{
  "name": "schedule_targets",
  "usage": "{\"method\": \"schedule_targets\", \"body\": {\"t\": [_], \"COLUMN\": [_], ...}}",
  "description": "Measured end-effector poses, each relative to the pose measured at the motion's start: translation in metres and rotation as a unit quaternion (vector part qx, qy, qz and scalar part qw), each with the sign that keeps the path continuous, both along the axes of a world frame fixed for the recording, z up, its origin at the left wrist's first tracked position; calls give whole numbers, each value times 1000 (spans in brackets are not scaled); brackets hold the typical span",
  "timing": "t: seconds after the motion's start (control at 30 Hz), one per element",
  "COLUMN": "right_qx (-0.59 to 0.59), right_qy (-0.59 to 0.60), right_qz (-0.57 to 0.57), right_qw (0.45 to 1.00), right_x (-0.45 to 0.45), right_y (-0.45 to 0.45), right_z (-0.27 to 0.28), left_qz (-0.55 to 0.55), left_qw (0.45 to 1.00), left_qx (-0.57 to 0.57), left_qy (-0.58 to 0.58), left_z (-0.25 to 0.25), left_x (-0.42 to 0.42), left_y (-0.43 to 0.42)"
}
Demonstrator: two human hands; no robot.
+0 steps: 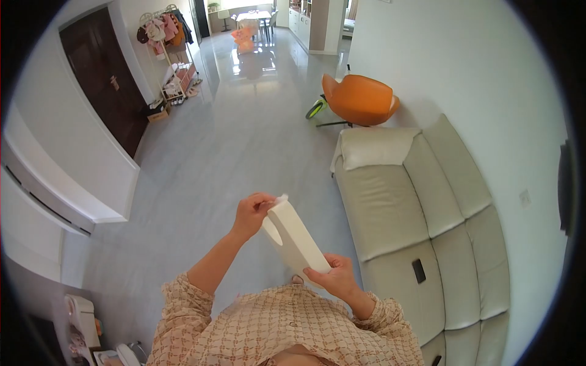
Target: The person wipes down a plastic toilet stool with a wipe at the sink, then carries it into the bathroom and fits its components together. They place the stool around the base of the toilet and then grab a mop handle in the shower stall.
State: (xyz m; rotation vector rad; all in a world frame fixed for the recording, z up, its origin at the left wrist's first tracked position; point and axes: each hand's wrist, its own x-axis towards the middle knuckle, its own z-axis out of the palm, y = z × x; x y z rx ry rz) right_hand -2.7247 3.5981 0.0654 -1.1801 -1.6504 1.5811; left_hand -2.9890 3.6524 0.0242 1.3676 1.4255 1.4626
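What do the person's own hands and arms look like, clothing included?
The left hand and right hand are ungloved; no watch shows. The left sleeve and right sleeve are loose, beige with a brown lattice-like print, and bunched up short of the wrists.

Jug [299, 235] above floor [183, 183], L hand [249, 216] at its top end, R hand [337, 278] at lower end. Sofa [384, 207] to R, phone [419, 271] on it nr backrest [458, 280]; armchair [363, 100] just past far end. Door [101, 73] L, hung clothes [170, 28] beyond; table [260, 15] far back.
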Motion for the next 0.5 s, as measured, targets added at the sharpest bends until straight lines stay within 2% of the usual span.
{"method": "schedule_targets", "body": {"t": [0.03, 0.13, 0.23, 0.33, 0.43, 0.5], "right_qx": [3, 6, -19, -55, -90, -118], "right_qy": [-12, -19, -15, -13, 17, 32], "right_qz": [13, 29, 43, 58, 55, 43], "right_qw": [1000, 999, 999, 997, 994, 992], "right_x": [-12, -52, -102, -151, -200, -226], "right_y": [32, 135, 229, 322, 419, 473], "right_z": [7, 4, -6, -24, -26, -15], "left_qz": [16, 128, 137, 143, 149, 174], "left_qw": [998, 984, 980, 974, 974, 961], "left_qx": [-51, 33, 146, 174, 165, 216], "left_qy": [-12, -122, -23, 23, 46, 1], "left_z": [-2, 2, 26, 17, 4, 5], "left_x": [-18, -67, -106, -130, -159, -176], "left_y": [25, 105, 182, 273, 369, 430]}}
